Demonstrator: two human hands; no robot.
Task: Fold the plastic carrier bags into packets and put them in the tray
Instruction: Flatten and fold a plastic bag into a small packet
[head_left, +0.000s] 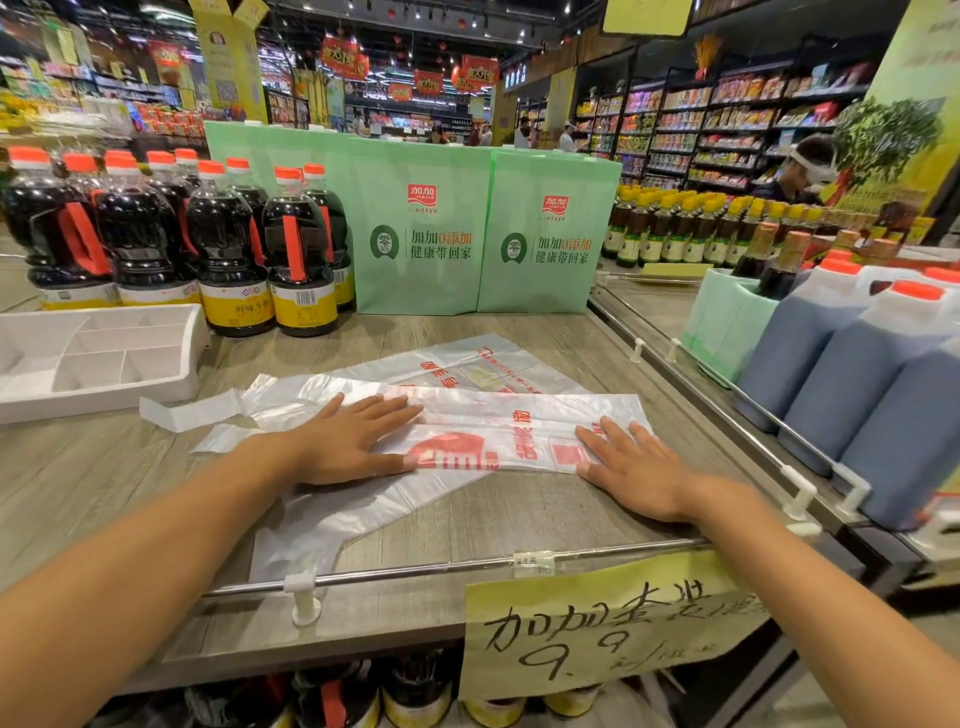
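A plastic carrier bag (467, 434), folded into a long strip, was pressed flat at the middle of the wooden shelf (519, 512) by the left hand (353, 441) and right hand (636, 470), fingers straight and gripping nothing, apparently to set its creases; the tray (78, 404) lay far left.

We see a bright, evenly lit shop, lit by rows of ceiling lamps (431, 10) at the upper middle of the frame. Shadows are soft, only faint ones under the left hand (353, 441) and right hand (639, 467) on the surface (519, 509). The dark bottles (223, 234) at left carry small white glints. The wide lens bows the metal rail (441, 566) and tilts the shelves (727, 130) at upper right; the forearms (130, 571) in the lower corners are blurred.
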